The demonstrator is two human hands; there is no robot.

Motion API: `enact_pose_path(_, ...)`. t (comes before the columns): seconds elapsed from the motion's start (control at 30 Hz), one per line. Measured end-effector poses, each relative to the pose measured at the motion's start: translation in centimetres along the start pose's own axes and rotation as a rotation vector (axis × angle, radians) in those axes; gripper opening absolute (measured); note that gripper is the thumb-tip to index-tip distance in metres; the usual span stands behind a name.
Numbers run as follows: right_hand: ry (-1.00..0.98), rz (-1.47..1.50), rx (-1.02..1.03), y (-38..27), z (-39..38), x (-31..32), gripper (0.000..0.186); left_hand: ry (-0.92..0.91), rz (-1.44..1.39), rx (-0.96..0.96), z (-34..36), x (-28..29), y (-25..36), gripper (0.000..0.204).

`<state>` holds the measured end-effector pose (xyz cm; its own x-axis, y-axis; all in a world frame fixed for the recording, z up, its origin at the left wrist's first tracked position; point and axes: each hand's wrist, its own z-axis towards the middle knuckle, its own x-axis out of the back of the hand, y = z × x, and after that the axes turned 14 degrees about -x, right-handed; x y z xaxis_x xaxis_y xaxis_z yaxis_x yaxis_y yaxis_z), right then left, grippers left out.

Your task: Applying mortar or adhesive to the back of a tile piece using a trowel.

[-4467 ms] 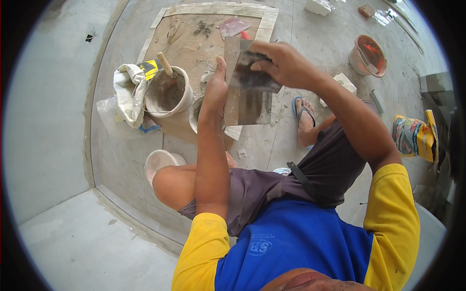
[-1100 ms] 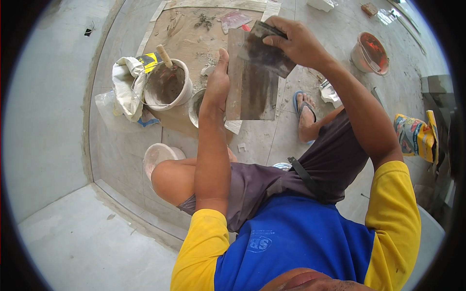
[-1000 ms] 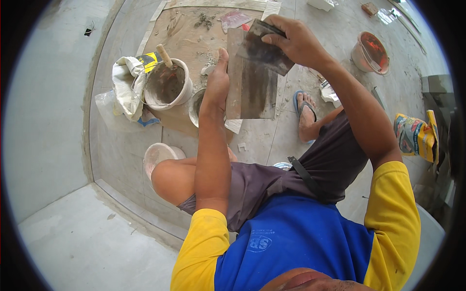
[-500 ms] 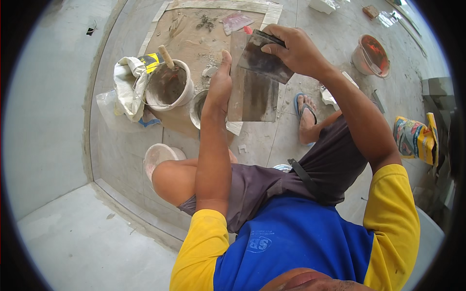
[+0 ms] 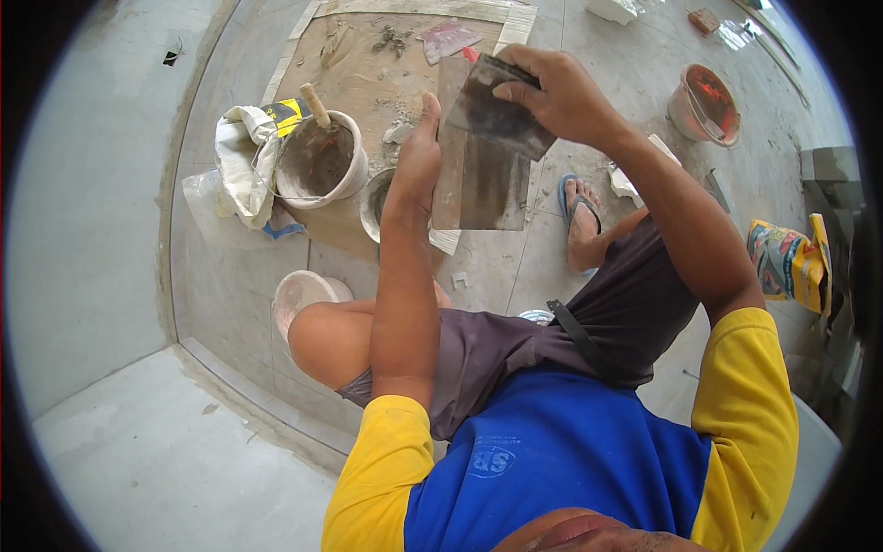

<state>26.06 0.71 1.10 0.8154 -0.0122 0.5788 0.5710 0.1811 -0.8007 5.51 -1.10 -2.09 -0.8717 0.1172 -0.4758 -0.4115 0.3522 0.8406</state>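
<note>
My left hand (image 5: 414, 166) grips the left edge of an upright-held rectangular board (image 5: 489, 189), brown along that side and smeared dark gray. My right hand (image 5: 561, 101) is closed on a dark, smudged square blade (image 5: 489, 109), thumb across it, held tilted over the board's upper part; whether they touch I cannot tell. Left of my hands stand a mortar-caked bucket (image 5: 342, 184) with a wooden handle (image 5: 315, 104) sticking out and a smaller container (image 5: 370, 210), beside a white sack (image 5: 241, 184).
Cardboard (image 5: 340, 64) with taped edges lies on the tiled floor (image 5: 487, 276). An orange-smeared bucket (image 5: 690, 120), a brick (image 5: 704, 20) and a yellow bag (image 5: 782, 267) are to the right, a white bucket (image 5: 296, 293) by my left knee, a gray wall (image 5: 92, 230) at left.
Compared with 4.5 seconds ago, the blade in my right hand is higher and more tilted. In the last second it has shifted slightly down and left. My left hand stays on the board.
</note>
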Motion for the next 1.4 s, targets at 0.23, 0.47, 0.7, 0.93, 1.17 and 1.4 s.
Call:
enact_pose_path(0.23, 0.017, 0.041, -0.105, 0.02, 0.01, -0.05, 0.026, 0.005, 0.028, -0.002, 0.05, -0.02, -0.06, 0.06)
enact_pose_path(0.47, 0.083, 0.073, -0.068, -0.01, -0.02, -0.15, 0.027, 0.006, 0.033, 0.006, -0.03, -0.15, -0.03, 0.06)
enact_pose_path(0.7, 0.089, -0.005, -0.019, -0.16, 0.09, 0.05, 0.025, 0.008, 0.053, 0.005, 0.12, 0.05, -0.38, 0.061)
enact_pose_path(0.93, 0.019, -0.022, 0.068, -0.16, -0.3, -0.26, 0.024, 0.004, 0.008, 0.005, 0.38, 0.13, -0.47, 0.06)
enact_pose_path(1.17, 0.004, -0.018, 0.098, -0.06, -0.37, -0.24, 0.025, 0.039, 0.011, 0.006, 0.06, -0.31, -0.14, 0.059)
enact_pose_path(1.4, -0.032, -0.018, -0.002, -0.52, -0.6, -0.21, 0.027, 0.004, 0.011, -0.007, -0.02, -0.11, -0.11, 0.059)
